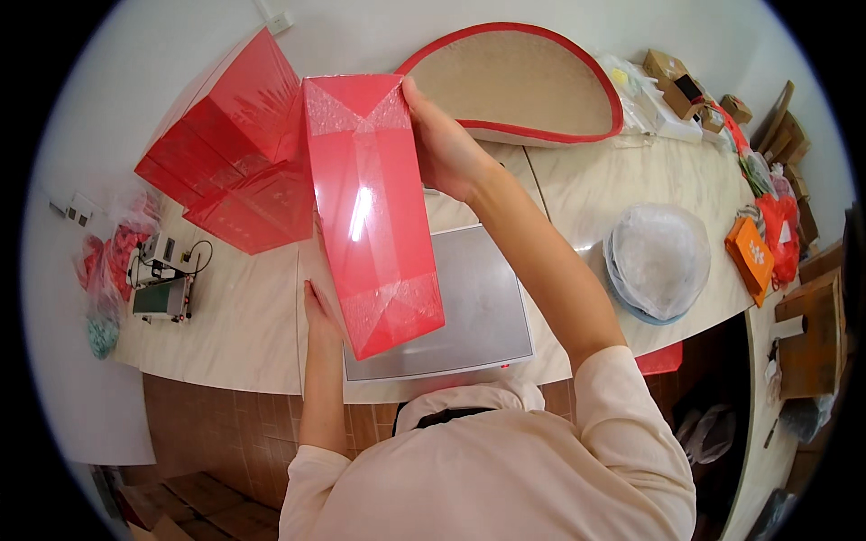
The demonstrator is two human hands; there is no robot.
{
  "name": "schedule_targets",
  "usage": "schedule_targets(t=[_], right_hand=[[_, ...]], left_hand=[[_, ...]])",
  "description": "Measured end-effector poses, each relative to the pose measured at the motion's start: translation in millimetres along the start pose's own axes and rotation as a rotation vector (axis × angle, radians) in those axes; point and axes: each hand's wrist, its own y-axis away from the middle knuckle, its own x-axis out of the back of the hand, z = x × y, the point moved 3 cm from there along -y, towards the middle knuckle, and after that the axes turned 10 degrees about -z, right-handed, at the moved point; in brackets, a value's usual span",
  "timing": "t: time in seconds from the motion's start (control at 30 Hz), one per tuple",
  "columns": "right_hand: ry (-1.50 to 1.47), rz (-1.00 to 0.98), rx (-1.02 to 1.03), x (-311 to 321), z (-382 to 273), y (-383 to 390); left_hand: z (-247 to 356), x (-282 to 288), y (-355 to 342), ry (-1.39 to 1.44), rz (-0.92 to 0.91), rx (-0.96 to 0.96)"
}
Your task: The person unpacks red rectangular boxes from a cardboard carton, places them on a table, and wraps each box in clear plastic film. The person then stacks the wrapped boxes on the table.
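A red box (374, 225) in clear shrink wrap, with crinkled ends, is tilted above a flat steel-topped plate (483, 307) on the table. My right hand (437, 144) grips its far upper end, fingers mostly hidden behind it. Low on the box's left side, my left hand (318, 307) holds it, its fingers partly covered. Just left of the held box, a stack of red wrapped boxes (216, 117) stands on the table.
A red-rimmed oval tray (514, 81) lies at the back. A bag-lined basin (654, 257) and orange pouch (749, 252) are right. A small machine (162, 298) and plastic bags (104, 329) are left. Cardboard boxes (807, 334) line the right side.
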Motion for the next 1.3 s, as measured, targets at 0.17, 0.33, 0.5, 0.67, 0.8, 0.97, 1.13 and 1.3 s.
schedule_targets(t=[0.17, 0.33, 0.5, 0.67, 0.8, 0.97, 1.13, 1.3], right_hand=[[0.006, 0.049, -0.004, 7.2, -2.1, 7.2], [-0.034, 0.117, 0.116, 19.8, 12.2, 39.3], [0.465, 0.554, 0.297, 26.4, 83.4, 109.9], [0.017, 0.6, 0.223, 63.5, 115.3, 163.5], [-0.282, 0.831, 0.084, 103.3, 106.6, 199.0], [-0.079, 0.902, -0.172, 122.0, 117.5, 210.5], [-0.053, 0.828, -0.224, 131.5, 148.9, 199.0], [0.037, 0.776, -0.274, 143.5, 185.1, 179.1]], left_hand=[[-1.8, -34.8, -4.8, -0.005, -0.006, 0.054], [-1.2, -75.7, 3.1, -0.122, 0.202, -0.192], [-2.5, -143.6, 12.3, -0.086, 0.271, -0.445], [-5.0, -113.7, 44.9, -0.293, 0.357, -0.673], [27.6, -109.9, 51.4, -0.289, -0.028, -0.266], [-15.6, -61.8, 83.1, -0.54, 0.287, 0.419], [-22.2, -48.6, 92.9, -0.492, 0.235, 0.427], [-13.8, -21.9, 98.8, -0.656, 0.299, 0.317]])
